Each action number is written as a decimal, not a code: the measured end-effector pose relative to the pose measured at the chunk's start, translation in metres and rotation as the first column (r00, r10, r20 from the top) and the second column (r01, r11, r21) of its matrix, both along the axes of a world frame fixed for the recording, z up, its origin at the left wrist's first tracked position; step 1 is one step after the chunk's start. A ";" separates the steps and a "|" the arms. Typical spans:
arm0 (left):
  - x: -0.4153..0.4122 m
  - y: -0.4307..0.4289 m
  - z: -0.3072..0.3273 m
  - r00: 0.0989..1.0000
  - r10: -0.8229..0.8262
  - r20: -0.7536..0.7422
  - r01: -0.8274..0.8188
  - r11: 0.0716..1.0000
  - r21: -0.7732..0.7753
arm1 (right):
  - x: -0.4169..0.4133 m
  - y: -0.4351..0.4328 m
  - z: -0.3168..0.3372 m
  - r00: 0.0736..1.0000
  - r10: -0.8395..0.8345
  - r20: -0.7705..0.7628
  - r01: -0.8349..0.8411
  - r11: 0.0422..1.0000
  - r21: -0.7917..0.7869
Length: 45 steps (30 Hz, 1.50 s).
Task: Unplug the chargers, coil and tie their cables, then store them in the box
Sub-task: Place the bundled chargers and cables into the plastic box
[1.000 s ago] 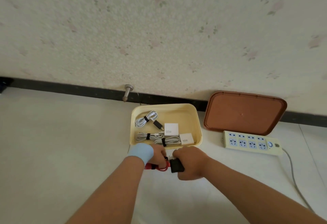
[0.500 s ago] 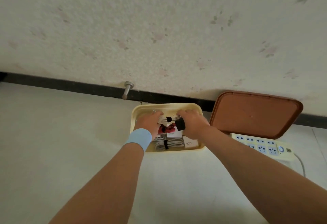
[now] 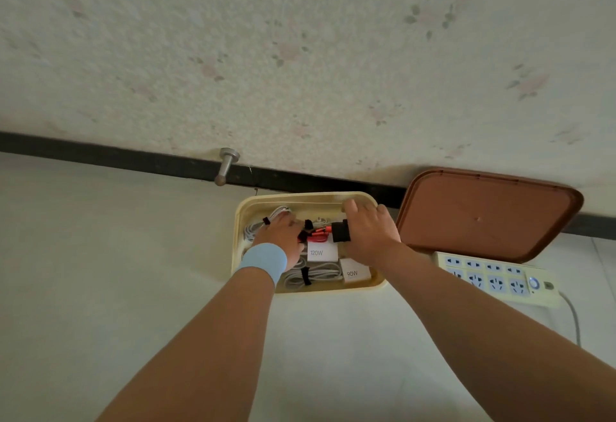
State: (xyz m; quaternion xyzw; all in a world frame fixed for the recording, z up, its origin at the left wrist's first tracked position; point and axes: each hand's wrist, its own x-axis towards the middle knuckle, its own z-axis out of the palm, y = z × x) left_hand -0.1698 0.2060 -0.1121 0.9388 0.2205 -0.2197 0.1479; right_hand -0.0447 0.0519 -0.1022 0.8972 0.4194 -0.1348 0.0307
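A cream box [image 3: 293,200] stands on the floor by the wall. Inside lie two white charger bricks marked 120W [image 3: 321,252] and 90W [image 3: 355,274] and white coiled cables [image 3: 313,275] tied with black straps. Both my hands are inside the box. My right hand [image 3: 368,233] grips a black charger [image 3: 340,232]. My left hand [image 3: 283,238], with a blue wristband, rests on the red coiled cable [image 3: 318,235] joined to that charger; its fingers are partly hidden.
A brown lid [image 3: 483,211] leans against the wall to the right of the box. A pale power strip [image 3: 493,280] lies below it, its grey cord [image 3: 573,318] running toward me. A metal door stop [image 3: 226,165] juts from the black baseboard.
Both hands carried the black charger and red cable from in front of the box up into it. They now sit lower among the stored cables.
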 end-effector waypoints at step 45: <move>0.030 -0.032 0.041 0.945 0.050 0.324 -0.065 0.997 0.036 | 0.028 -0.043 0.036 0.984 -0.056 0.172 0.002 0.953 0.303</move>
